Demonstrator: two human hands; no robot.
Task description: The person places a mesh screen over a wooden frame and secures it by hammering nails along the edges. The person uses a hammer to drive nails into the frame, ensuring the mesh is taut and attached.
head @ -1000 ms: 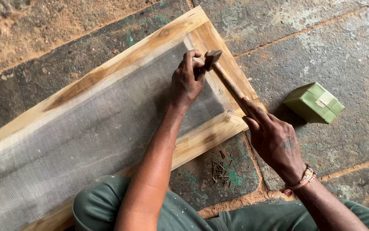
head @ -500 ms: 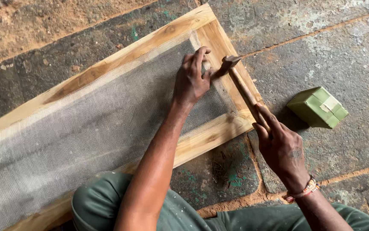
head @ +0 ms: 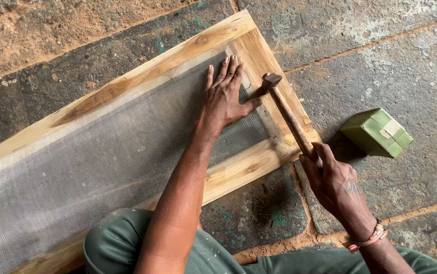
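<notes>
Mesh (head: 102,167) was pressed flat by the left hand (head: 226,96), its fingers spread open, the fingertips near the inner edge of the wooden frame (head: 259,56). One hammer (head: 287,114) was gripped at the handle end by the closed fingers of the right hand (head: 335,185), the head resting on the frame just beside the left thumb. To do this well, the mesh should be kept tight and the blows short, with the thumb kept clear. One green box (head: 378,132) was counted beyond the right fingers, and one small heap, probably nails (head: 261,205), lay below the frame.
</notes>
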